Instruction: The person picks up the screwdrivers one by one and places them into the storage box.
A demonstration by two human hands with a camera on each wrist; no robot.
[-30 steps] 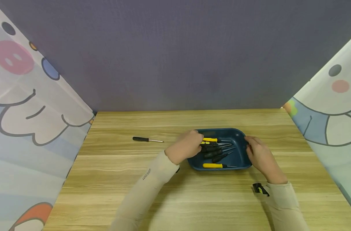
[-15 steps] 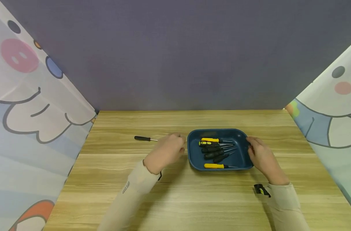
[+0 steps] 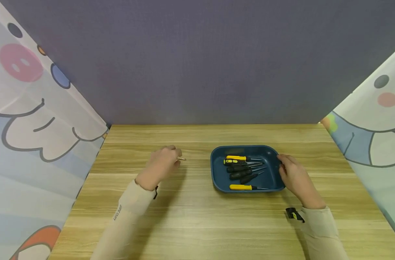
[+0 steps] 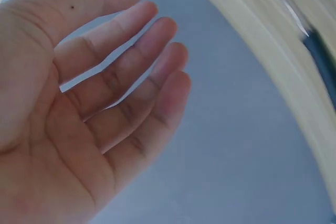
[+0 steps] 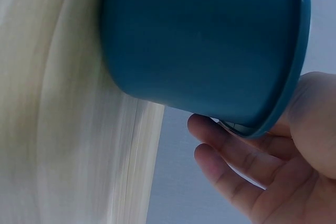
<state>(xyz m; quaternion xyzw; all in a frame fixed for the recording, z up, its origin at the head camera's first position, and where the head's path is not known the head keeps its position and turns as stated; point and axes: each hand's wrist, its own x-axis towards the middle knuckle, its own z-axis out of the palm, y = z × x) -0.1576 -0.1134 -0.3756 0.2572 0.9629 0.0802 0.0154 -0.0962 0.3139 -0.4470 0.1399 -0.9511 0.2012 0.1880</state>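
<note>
My left hand is over the loose screwdriver, whose handle it hides in the head view; only the metal shaft pokes out past the fingers. In the left wrist view the fingers of that hand are loosely bent with nothing in them, and the screwdriver's dark handle lies apart at the right edge. On the right, my right hand pinches the right end of a blue tray. The right wrist view shows the tray's outer wall, with the fingers outside it by the rim.
Inside the tray are several screwdrivers, among them a yellow-handled one along the near side and a black-handled one in the middle. The wooden table meets a grey panel at the back. Cartoon-printed cloths hang on both sides.
My left hand has come away from the tray and travelled left to the loose screwdriver, leaving the tools in the tray uncovered. The right hand has stayed at the tray's end.
</note>
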